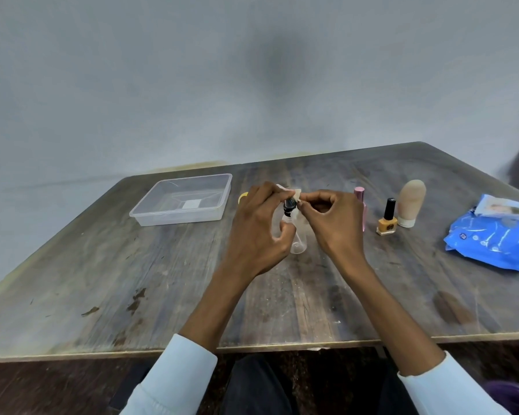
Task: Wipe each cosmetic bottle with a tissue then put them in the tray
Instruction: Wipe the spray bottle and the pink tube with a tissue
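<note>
Centrally, the left hand (259, 232) is gripping a clear plastic spray bottle with a black nozzle (294, 232), its base resting on the worn wooden bench (162, 280), while the right hand (333, 223) is pinching a small white tissue (291, 193) against the nozzle. The clear rectangular plastic tray (182, 199) is sitting well left; a pink slim bottle (360, 205), an orange nail-polish bottle (387, 218) and a beige tube (411, 203) are standing just right. Writing on the blue wipes packet (495, 235) is unreadable

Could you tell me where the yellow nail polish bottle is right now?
The yellow nail polish bottle stands upright right of the hands, between the pink bottle and the beige tube.
</note>
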